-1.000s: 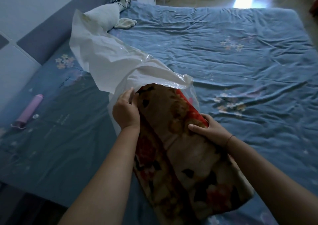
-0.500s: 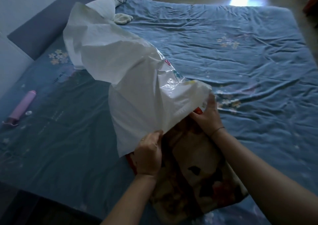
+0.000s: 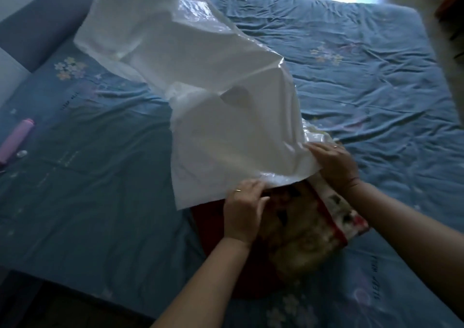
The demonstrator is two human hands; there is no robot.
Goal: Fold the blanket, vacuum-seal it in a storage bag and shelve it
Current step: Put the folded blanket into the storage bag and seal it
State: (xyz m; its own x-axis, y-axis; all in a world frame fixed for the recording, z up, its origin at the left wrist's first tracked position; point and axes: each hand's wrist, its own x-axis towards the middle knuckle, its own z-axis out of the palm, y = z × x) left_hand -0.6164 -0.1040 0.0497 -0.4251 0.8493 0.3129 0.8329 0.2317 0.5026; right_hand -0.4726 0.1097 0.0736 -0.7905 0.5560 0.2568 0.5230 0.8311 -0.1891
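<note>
A folded floral blanket (image 3: 303,229), red, cream and brown, lies on the bed near its front edge, its far end inside a large white plastic storage bag (image 3: 226,116). The bag billows up and back toward the headboard. My left hand (image 3: 244,208) pinches the bag's mouth edge on the blanket's left side. At the right side of the mouth, my right hand (image 3: 332,163) grips the bag's rim. The blanket's near end sticks out of the bag toward me.
The bed is covered with a wrinkled blue sheet (image 3: 364,89) with flower prints. A pink cylindrical object (image 3: 16,140) lies near the left edge. A grey-blue headboard (image 3: 37,26) runs along the upper left. The floor shows beyond the far edge.
Both hands have pulled the bag's mouth further down over the blanket, toward me. The bag has lifted and ballooned higher. The view has shifted left and closer.
</note>
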